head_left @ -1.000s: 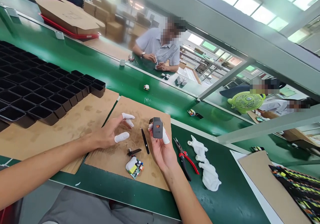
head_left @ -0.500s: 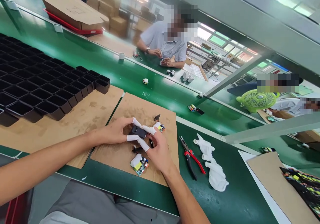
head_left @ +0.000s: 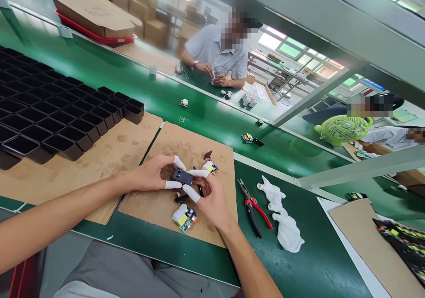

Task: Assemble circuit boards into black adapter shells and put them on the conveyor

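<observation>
Both of my hands hold a small black plastic cover (head_left: 183,177) with slots in its face, above the cardboard mat. My left hand (head_left: 151,174) pinches its left side between thumb and fingertip. My right hand (head_left: 212,196) grips its right side the same way. White finger cots sheathe the gripping fingertips. Just below my hands lies a circuit board (head_left: 184,218) with a white blob and yellow part. Another circuit board (head_left: 210,168) rests beyond my right fingers, beside a small black piece (head_left: 207,155). More black pieces are partly hidden under my right hand.
Rows of black plastic cases (head_left: 63,121) stand at left. Red-and-black pliers (head_left: 254,207) and crumpled white gloves (head_left: 282,218) lie right of the cardboard (head_left: 139,209). Beyond runs a green conveyor belt (head_left: 215,121) carrying boards. A co-worker (head_left: 215,54) sits across; a metal post slants at right.
The items on the green belt have shifted left. My hands keep hold of the black cover, which is tilted slightly differently. The view has moved a little.
</observation>
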The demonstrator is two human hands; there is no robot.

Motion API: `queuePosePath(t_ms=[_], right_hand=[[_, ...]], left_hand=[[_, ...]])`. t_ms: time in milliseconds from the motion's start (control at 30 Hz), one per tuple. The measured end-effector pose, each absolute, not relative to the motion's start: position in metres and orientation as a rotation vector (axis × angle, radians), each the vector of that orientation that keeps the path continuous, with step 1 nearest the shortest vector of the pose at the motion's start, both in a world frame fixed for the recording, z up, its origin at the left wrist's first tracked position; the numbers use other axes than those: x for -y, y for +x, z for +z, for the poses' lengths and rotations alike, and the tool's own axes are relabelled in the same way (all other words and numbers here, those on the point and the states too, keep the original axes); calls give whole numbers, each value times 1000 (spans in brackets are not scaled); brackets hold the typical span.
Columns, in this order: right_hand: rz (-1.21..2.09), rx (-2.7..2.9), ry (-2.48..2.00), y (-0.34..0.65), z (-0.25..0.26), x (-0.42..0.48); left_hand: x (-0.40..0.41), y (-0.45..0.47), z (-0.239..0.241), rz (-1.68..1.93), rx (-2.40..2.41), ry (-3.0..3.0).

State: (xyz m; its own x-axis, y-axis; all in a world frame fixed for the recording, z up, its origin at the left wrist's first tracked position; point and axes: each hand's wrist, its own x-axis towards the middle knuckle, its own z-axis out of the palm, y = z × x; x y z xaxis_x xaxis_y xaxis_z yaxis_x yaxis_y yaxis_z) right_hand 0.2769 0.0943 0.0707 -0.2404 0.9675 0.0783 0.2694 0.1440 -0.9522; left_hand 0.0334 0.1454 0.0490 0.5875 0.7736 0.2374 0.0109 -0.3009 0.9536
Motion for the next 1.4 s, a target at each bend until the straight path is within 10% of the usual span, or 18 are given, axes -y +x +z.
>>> queuePosePath(t_ms=[767, 1400], right_hand=[[656, 2049, -1017, 275, 73, -93], [963, 1590, -1184, 266, 73, -102]], left_hand=[[-133, 38, 30, 951, -797, 1954], [-128, 42, 43, 976, -733, 2053]])
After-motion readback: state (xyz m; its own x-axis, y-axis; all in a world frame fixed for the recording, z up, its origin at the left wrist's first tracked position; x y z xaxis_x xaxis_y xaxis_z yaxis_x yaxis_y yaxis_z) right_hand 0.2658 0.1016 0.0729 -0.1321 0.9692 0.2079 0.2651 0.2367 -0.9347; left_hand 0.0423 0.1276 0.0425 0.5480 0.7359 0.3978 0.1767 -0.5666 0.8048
